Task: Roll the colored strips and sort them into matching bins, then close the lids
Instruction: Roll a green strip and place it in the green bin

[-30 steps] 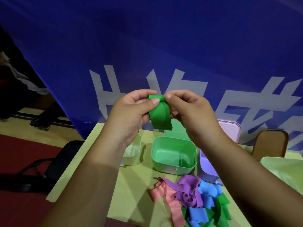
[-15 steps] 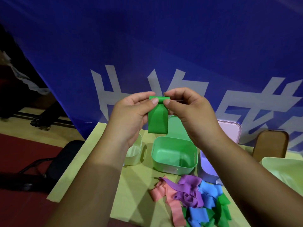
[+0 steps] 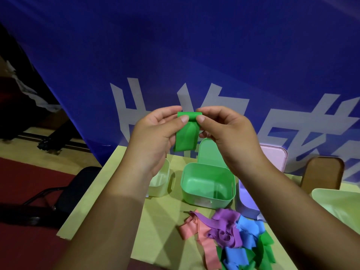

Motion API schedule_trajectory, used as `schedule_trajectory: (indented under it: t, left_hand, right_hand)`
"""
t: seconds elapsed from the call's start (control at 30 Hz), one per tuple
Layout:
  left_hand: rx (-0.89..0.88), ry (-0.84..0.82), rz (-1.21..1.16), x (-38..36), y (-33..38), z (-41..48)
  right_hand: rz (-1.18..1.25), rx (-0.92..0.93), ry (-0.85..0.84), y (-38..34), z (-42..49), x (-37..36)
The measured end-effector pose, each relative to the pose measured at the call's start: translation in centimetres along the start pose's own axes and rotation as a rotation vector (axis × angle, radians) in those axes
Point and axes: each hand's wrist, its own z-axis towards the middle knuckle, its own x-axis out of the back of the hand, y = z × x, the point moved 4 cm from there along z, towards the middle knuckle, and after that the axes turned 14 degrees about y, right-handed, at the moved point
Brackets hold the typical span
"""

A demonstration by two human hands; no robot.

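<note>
Green strip (image 3: 187, 133) held in the air at 12 o'clock from the open green bin (image 3: 204, 201), its top edge curled over and pinched by left hand (image 3: 155, 133) and right hand (image 3: 228, 133) at either end; looks light, limp, probably springy, so grip the roll's ends

Above the green bin (image 3: 206, 199), both thumbs are covering the rolled ends of the green strip (image 3: 187, 137). The right hand (image 3: 229, 137) and its forearm are hiding most of the purple bin (image 3: 246, 199) right of the green bin, while the left hand (image 3: 153, 139) is masking the pale bin (image 3: 158, 184) left of it. In front of it, the strip pile (image 3: 224, 232) is running off the bottom edge.
</note>
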Motion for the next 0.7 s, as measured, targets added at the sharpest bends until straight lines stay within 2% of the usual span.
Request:
schedule_trajectory:
  t: [0.13,0.23,0.4,0.53,0.7]
  left_hand:
    - [-0.101,0.032,0.097,0.3,0.2,-0.2]
    - [-0.245,0.091,0.206,0.3,0.6,-0.7]
    - [-0.418,0.147,0.306,0.1,1.2,-1.9]
    - [-0.431,0.119,0.312,0.1,0.8,-2.3]
    - [-0.356,0.085,0.222,0.8,0.7,-1.6]
  right_hand:
    - [-0.044,0.003,0.037,0.1,-0.3,0.0]
    - [-0.083,-0.01,0.061,0.2,-0.5,-0.1]
    - [-0.037,-0.147,-0.001,0.7,-0.5,-0.9]
    - [0.038,-0.182,-0.034,0.7,-0.4,-1.1]
    - [0.097,-0.199,-0.027,1.9,-0.1,-1.4]
